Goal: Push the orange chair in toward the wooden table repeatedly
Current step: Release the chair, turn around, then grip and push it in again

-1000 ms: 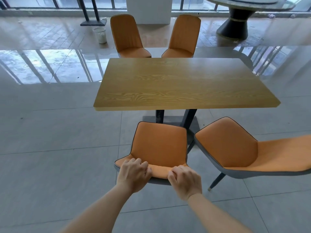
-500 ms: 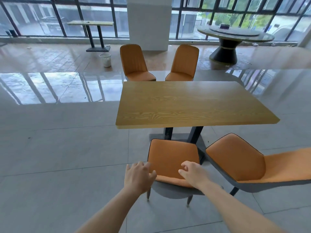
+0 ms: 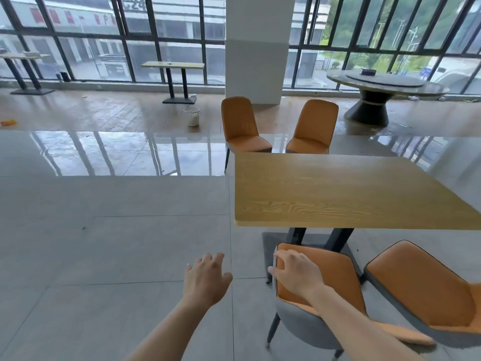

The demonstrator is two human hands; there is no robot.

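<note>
Orange chair (image 3: 335, 277) w/ grey shell (image 3: 299, 327) by wood-grain table (image 3: 338, 194), right hand (image 3: 296, 277) above.

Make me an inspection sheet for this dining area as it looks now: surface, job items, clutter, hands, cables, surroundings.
Surface: wooden table, grain top, dark legs.
Job's things: orange chair at the table's near side, seat toward it; second chair to its right.
Clutter: white bin and orange scrap on the floor.
Grippers: left hand open above the floor, holding nothing; right hand open over the orange chair's left edge, contact unclear.
Cables: nothing seen.
Surroundings: left far chair, right far chair, round table, white pillar, window wall.
</note>
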